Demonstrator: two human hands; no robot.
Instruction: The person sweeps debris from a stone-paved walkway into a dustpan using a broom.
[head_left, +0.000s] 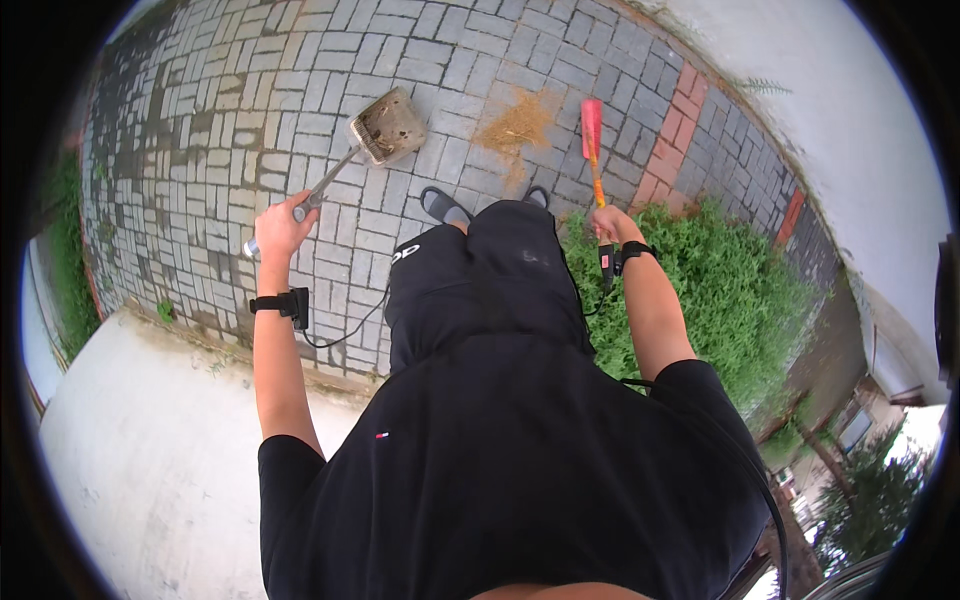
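My left hand (283, 229) grips the grey handle of a long-handled dustpan (390, 127), whose worn pan rests on the paving with some dark debris inside. At the right, my right hand (611, 223) is closed around the yellow-orange handle of a tool with a red head (592, 127), seen edge-on; whether it is a broom or a brush I cannot tell. Between the pan and the red head lies a loose pile of brown sandy material (519, 126) on the bricks, apart from both. Each wrist wears a black strap with a small device and cable.
My feet in dark slide sandals (444, 205) stand just below the pile. A leafy green bush (697, 292) grows close by my right forearm. Pale walls (847, 97) border the grey brick paving (315, 112) at upper right and lower left. A black cable hangs by my left leg.
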